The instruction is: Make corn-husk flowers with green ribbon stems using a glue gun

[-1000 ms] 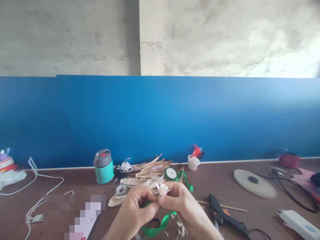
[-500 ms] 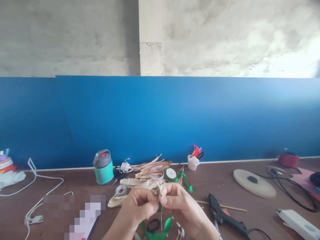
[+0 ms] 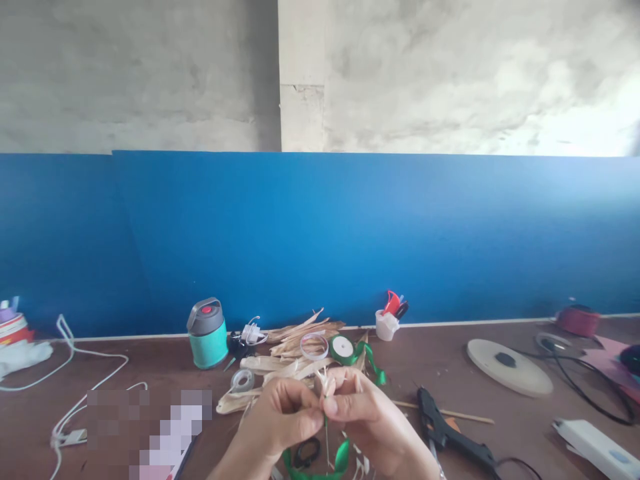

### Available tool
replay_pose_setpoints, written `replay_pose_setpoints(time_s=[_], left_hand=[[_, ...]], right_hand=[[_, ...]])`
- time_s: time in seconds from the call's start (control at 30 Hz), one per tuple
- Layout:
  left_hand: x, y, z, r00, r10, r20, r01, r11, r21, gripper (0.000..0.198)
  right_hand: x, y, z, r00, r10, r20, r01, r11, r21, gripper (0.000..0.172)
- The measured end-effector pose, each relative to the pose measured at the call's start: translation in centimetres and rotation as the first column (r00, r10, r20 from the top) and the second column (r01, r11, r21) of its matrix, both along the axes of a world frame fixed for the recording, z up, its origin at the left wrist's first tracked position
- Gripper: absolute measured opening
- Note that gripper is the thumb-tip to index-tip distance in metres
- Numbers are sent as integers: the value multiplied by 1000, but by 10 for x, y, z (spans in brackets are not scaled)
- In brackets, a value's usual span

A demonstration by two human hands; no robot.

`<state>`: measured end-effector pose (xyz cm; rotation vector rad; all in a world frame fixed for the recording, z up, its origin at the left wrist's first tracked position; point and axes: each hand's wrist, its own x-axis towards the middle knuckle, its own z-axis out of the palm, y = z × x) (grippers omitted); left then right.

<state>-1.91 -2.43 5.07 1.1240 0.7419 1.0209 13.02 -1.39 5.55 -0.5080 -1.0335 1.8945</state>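
Note:
My left hand (image 3: 280, 420) and my right hand (image 3: 363, 417) meet at the bottom centre, fingers pinched together on a small cream husk flower (image 3: 326, 384) on a thin stick. A green ribbon (image 3: 320, 469) hangs from the pinch and loops below the hands, over black scissors (image 3: 305, 452) on the table. Just beyond the hands lie dried husk strips (image 3: 295, 347), a green ribbon spool (image 3: 342, 347), a clear tape ring (image 3: 314, 346) and a small tape roll (image 3: 243, 381).
On the brown table (image 3: 440, 373) are a teal jar (image 3: 207, 333), a white cup with pens (image 3: 388, 323), a black glue gun (image 3: 443, 427), a thin wooden stick (image 3: 465, 416), a round white disc (image 3: 509, 367), black cables (image 3: 585, 373) and white cords (image 3: 75, 380). A blue panel (image 3: 320, 233) backs the table.
Both hands have kept pinching the flower. The green ribbon, which ran across between the hands, now hangs lower in a loop beneath them, and the stick shows below the fingers.

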Motion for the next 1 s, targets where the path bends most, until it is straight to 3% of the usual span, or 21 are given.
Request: replay_pose_setpoints(time_s=[0.27,0.43,0.57,0.7,0.83,1.0], left_hand=[[-3,0,-1,997,-83,-10,83,996,31,29],[-3,1,-4,997,-41,-67,47,996,80,21],[-2,4,-7,998,-66,-14,66,998,24,21],[-1,6,-11,993,-108,44,106,993,56,22],[0,6,-11,998,-43,34,40,996,83,26],[-3,11,-4,981,181,71,-188,976,110,31]], right_hand=[[2,2,-5,996,84,7,-84,996,37,15],[3,3,-4,997,66,45,-68,996,57,16],[5,3,0,996,59,67,-62,997,52,18],[5,2,2,997,47,63,-49,999,22,19],[1,2,4,998,1,63,-1,1000,-1,21],[0,0,11,950,-220,219,195,972,133,26]])
